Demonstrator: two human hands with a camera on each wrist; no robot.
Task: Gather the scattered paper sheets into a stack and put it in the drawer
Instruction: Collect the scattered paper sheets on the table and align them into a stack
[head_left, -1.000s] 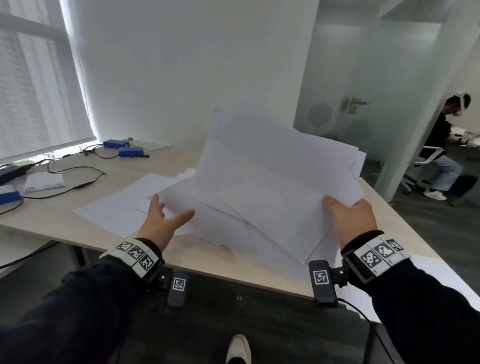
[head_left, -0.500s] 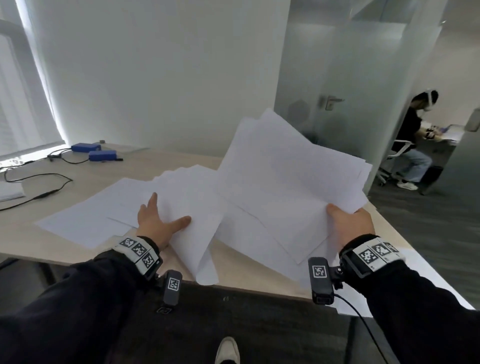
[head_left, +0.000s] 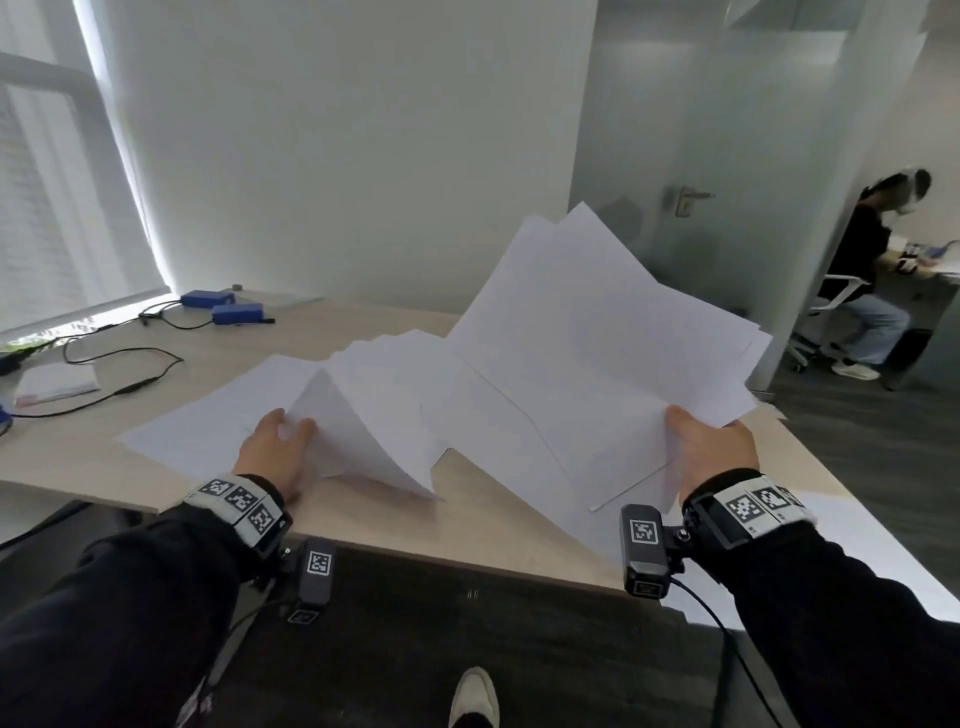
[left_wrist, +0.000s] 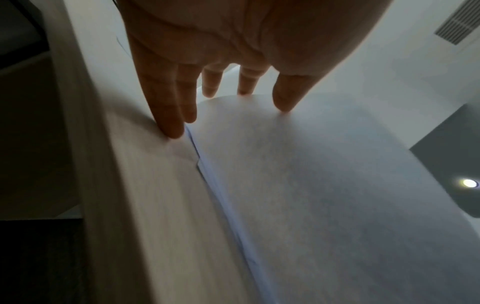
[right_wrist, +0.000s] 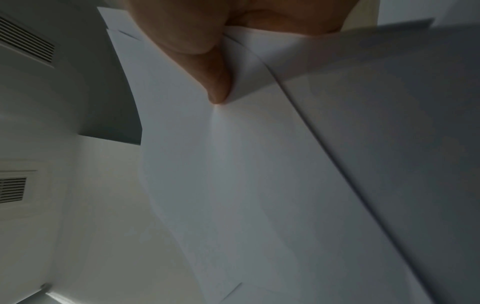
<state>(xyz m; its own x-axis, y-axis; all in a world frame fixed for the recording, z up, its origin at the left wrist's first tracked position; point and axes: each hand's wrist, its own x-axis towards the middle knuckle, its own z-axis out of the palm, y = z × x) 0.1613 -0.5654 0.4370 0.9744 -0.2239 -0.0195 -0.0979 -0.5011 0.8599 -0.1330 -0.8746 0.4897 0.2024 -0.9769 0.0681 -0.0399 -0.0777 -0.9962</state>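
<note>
My right hand (head_left: 711, 447) grips a loose fan of white sheets (head_left: 597, 338) by its near corner and holds it tilted up over the right half of the desk. In the right wrist view the thumb (right_wrist: 207, 67) presses on top of those sheets (right_wrist: 285, 164). My left hand (head_left: 283, 431) pinches the edge of a sheet (head_left: 363, 426) that curls up off the desk. The left wrist view shows the thumb (left_wrist: 285, 98) on that curled sheet (left_wrist: 311, 185), with two fingers behind it. More sheets (head_left: 218, 415) lie flat under and left of this hand. No drawer is in view.
The light wooden desk (head_left: 467, 525) has its front edge close to me. Two blue boxes (head_left: 236, 313), a black cable (head_left: 124, 358) and a notepad (head_left: 57, 382) lie at the back left. A seated person (head_left: 862, 270) is beyond the glass partition on the right.
My left hand lay flat on the sheets; now it has lifted one sheet's edge, which curls upward. The right hand keeps holding the raised fan of sheets.
</note>
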